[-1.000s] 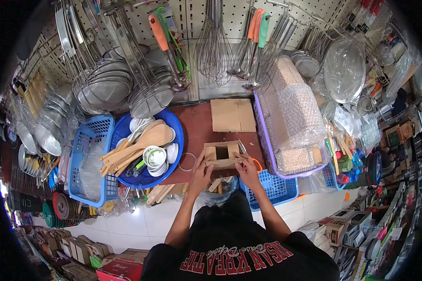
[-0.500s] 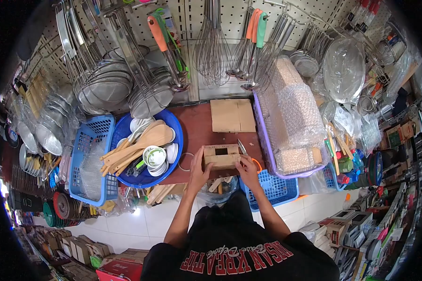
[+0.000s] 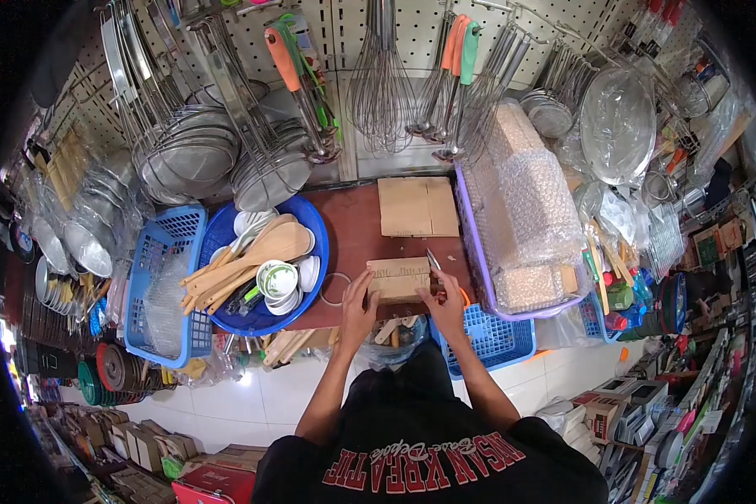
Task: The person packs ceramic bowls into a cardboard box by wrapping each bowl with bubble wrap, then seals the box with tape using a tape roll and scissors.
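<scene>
A small brown cardboard box (image 3: 399,281) lies between my hands at the front of the red-brown table, with handwriting on its upper face. My left hand (image 3: 359,307) grips its left end, fingers along the side and thumb at the front. At the right end, my right hand (image 3: 447,307) holds the box with bent fingers near the front corner. Scissors (image 3: 432,259) lie just beyond my right hand, mostly covered by it; part of an orange handle shows. Behind the box rests a flat cardboard piece (image 3: 418,207).
On the left stands a blue basin (image 3: 322,252) with wooden spatulas, beside a blue basket (image 3: 134,332). A purple basket (image 3: 470,239) on the right holds bubble-wrapped boxes. Whisks (image 3: 380,101) and strainers hang behind. Another blue basket (image 3: 487,336) sits below the table's front edge.
The dark opening on the box's upper side no longer shows; a face with handwriting is there instead. Both hands have shifted slightly around the ends of the box.
</scene>
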`<action>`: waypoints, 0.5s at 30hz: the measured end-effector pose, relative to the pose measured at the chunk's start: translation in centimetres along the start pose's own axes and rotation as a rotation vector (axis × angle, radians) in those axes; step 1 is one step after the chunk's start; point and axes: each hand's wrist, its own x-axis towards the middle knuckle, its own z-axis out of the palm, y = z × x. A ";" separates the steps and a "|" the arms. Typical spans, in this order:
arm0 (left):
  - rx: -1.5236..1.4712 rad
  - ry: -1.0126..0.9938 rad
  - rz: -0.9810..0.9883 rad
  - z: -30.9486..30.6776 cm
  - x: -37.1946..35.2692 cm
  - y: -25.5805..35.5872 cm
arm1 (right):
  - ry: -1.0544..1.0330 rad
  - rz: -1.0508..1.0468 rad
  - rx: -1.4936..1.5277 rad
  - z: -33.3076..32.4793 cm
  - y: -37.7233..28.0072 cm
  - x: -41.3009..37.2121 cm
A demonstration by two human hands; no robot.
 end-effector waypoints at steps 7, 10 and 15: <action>0.037 -0.012 -0.009 0.0 -0.1 0.0 | -0.042 -0.056 -0.114 -0.3 -0.1 0.1; 0.034 -0.004 0.025 -0.3 0.0 0.1 | -0.059 -0.038 -0.151 -0.4 -0.3 0.1; -0.119 0.128 -0.065 -0.2 -0.8 -0.3 | -0.022 -0.121 -0.137 -0.2 0.4 0.2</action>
